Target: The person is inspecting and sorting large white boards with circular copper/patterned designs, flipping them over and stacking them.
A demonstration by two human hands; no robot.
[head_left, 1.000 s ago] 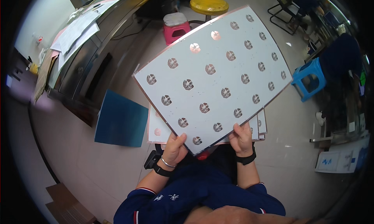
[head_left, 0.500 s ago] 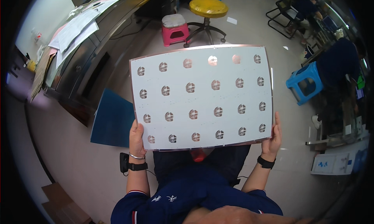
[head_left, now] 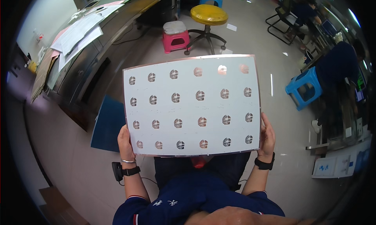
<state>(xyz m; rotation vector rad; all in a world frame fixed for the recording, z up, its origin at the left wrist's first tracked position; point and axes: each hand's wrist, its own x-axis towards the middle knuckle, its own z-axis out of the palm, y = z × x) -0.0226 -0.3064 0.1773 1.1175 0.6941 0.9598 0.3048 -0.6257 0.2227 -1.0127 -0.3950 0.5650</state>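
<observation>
A large white circuit board panel [head_left: 166, 112] with copper-coloured edges is held up in front of me. Rows of small round copper patterns cover its face, and a few in the far row shine in the light. My left hand [head_left: 126, 142] grips the near left corner, its fingers partly hidden behind the panel. On the opposite side, my right hand [head_left: 268, 139] holds the near right edge, with fingers along the side and underneath. The panel tilts slightly, its right end farther from me than its left.
A dark blue board [head_left: 105, 127] stands at the left below a metal desk [head_left: 80, 70] bearing papers [head_left: 80, 33]. Beyond the panel are a pink stool [head_left: 175, 40] and a yellow swivel stool [head_left: 208, 15]. To the right, a person sits on a blue stool [head_left: 303, 88] beside a workbench.
The panel and both hands have shifted left and a little closer to my body. Both hands keep their hold on its sides.
</observation>
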